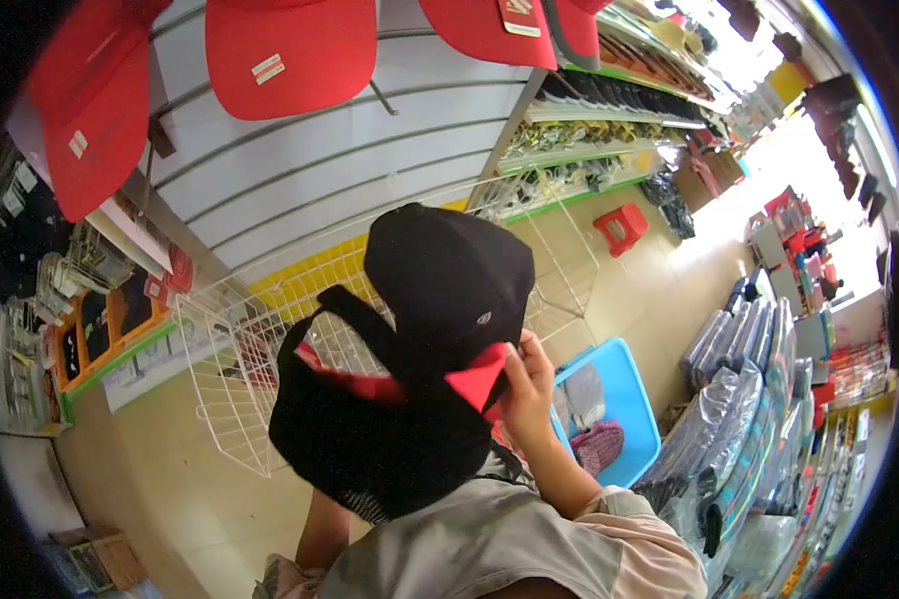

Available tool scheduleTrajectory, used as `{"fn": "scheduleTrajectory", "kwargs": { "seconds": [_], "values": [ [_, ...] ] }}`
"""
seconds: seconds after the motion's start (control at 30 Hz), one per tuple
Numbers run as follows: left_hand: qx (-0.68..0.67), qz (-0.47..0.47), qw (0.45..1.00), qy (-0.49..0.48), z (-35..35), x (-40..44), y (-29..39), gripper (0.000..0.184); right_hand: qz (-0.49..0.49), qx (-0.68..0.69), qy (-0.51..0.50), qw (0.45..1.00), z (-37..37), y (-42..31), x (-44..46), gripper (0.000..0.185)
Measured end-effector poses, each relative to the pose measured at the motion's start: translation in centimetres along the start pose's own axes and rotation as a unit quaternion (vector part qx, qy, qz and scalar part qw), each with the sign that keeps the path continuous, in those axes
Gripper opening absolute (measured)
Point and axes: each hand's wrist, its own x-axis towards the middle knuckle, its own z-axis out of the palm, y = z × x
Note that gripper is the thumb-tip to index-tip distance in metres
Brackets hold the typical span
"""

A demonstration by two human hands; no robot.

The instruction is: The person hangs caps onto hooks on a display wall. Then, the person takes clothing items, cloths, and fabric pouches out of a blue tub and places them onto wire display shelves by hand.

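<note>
My right hand [527, 389] is closed on the edge of a black cap, where a patch of red cloth [477, 377] shows. Two black caps lie against each other in front of my chest: the upper cap [449, 280] has a small light mark, and the lower cap [370, 439] shows a strap loop and some red inside. Only the forearm of my left arm is visible below the lower cap; the left hand is hidden behind it. Under the caps stands a white wire basket [232, 399].
Red caps [290, 55] hang from a slatted wall above. A blue bin [629, 399] with cloth items stands at the right, near packed plastic-wrapped goods [729, 419]. A red stool [621, 228] is on the floor further back. Shelves line the left side.
</note>
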Motion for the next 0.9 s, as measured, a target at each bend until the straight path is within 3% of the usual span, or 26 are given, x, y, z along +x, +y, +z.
{"fn": "scheduleTrajectory", "kwargs": {
  "seconds": [0.17,0.3,0.6,0.9],
  "values": [
    [-0.005,0.011,1.000,0.015,0.5,0.0,-0.3,0.066,0.025,-0.006,0.088,0.996,-1.3,-2.6,3.2,0.030],
    [-0.005,0.026,0.999,0.026,0.8,-0.3,-1.0,0.065,-0.018,-0.014,0.124,0.992,-4.4,-3.9,5.9,0.039],
    [0.000,0.056,0.997,0.049,4.1,0.2,-4.2,0.063,-0.067,0.084,0.107,0.988,-10.0,-7.5,11.5,0.050],
    [0.004,0.070,0.995,0.069,7.5,1.7,-6.9,0.062,-0.029,0.161,0.121,0.979,-13.9,-7.3,16.5,0.049]
  ]
}}
